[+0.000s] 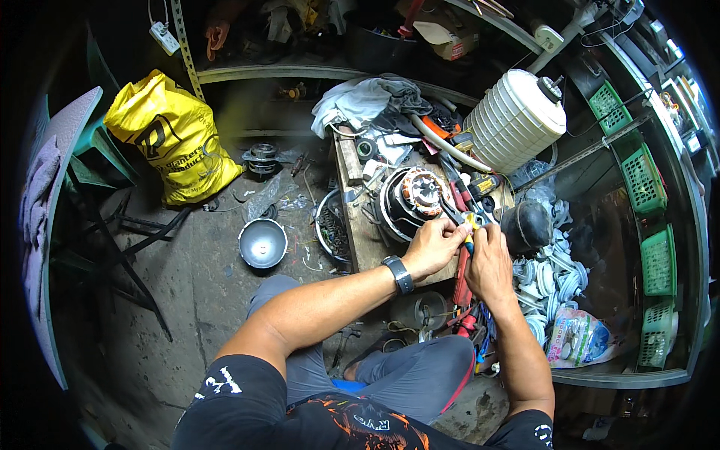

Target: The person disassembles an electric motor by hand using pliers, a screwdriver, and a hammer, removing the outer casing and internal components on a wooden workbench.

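Note:
My two hands meet over the right side of a low wooden bench (367,253). Thumb and fingers of my left hand (436,246) are closed at a small yellow-and-white piece (473,220), whose kind I cannot make out. My right hand (489,264) is closed at the same piece from the other side, its fingertips partly hidden. Just beyond my left hand sits a motor stator with copper windings (422,190). Tools with red handles (462,274) lie below and between my hands.
A ribbed white container (516,120) stands beyond the bench. To the right are a dark rounded vessel (526,226), a heap of pale plastic parts (551,281) and green baskets (660,260). A metal bowl (262,243) and yellow sack (174,150) are on the left floor.

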`<state>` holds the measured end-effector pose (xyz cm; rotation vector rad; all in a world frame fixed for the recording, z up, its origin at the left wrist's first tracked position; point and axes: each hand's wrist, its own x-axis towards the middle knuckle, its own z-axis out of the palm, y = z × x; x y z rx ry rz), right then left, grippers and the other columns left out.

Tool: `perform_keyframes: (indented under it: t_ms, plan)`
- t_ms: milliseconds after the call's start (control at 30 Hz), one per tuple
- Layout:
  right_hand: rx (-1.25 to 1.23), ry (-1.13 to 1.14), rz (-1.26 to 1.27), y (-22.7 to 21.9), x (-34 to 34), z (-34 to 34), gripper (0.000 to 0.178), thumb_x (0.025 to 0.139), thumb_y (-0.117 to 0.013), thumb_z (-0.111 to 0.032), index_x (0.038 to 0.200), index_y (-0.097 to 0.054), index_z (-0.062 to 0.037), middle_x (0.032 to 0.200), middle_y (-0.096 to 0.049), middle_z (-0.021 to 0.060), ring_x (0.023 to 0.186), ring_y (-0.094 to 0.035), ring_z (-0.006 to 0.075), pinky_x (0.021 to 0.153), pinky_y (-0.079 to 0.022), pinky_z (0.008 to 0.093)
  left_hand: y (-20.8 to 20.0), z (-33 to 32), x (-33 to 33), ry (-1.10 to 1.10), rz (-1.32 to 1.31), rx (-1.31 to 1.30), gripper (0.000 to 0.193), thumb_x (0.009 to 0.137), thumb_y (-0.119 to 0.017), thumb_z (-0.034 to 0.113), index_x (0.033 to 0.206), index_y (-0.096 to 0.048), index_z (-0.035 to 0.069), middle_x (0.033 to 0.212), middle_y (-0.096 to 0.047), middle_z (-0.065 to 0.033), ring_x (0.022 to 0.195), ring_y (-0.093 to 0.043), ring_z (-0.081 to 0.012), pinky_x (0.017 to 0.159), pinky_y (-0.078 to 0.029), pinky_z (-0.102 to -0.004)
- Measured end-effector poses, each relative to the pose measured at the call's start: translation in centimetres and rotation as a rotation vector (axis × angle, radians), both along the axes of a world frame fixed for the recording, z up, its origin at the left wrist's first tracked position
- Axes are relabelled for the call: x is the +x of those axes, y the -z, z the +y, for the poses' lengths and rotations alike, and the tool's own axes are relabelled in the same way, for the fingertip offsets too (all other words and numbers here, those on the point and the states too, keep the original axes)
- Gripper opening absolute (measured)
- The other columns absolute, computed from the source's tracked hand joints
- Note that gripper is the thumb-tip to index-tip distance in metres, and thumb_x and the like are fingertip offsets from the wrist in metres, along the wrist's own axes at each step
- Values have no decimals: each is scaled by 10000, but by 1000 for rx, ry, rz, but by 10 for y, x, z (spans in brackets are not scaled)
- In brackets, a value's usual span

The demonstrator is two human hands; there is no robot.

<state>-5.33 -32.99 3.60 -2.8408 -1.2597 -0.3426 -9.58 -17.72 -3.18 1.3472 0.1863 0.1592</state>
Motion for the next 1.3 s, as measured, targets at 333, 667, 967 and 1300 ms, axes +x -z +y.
perform_keyframes:
  t_ms: [333, 667, 967, 1300]
  plan:
    - [-220, -414, -332, -51, 125, 22, 296, 923, -526, -111, 1190, -602, -7, 1394, -555, 155, 1378, -481, 326, 1111, -402, 450, -18, 64, -9, -262, -158, 861, 456, 862, -800, 502, 753, -680, 76, 651, -671, -127, 627, -701, -314, 607, -544, -435]
    - [-346, -581, -416, -49, 157, 40, 263, 954, -525, -176, 1156, -632, -45, 1403, -562, 114, 1374, -496, 278, 1111, -409, 430, 1, 127, 3, -195, -169, 959, 1099, 584, -1000, 489, 1402, -481, -32, 1361, -524, -245, 1313, -509, -398, 1111, -443, -472]
    - [-410, -617, -264, -49, 175, 56, 197, 937, -513, -145, 1094, -574, -43, 1145, -584, 104, 1204, -583, 249, 981, -452, 374, 24, 125, 15, -122, -235, 1000, 1259, 605, -952, 587, 1544, -387, -34, 1533, -466, -243, 1415, -431, -422, 1204, -319, -511]
    - [-451, -646, -360, -54, 175, 66, 394, 998, -544, -189, 1391, -568, -189, 1204, -573, 82, 1152, -566, 243, 965, -454, 385, 31, 133, 19, -73, -265, 984, 1193, 647, -944, 554, 1528, -415, -53, 1501, -521, -263, 1424, -451, -425, 1224, -309, -486]
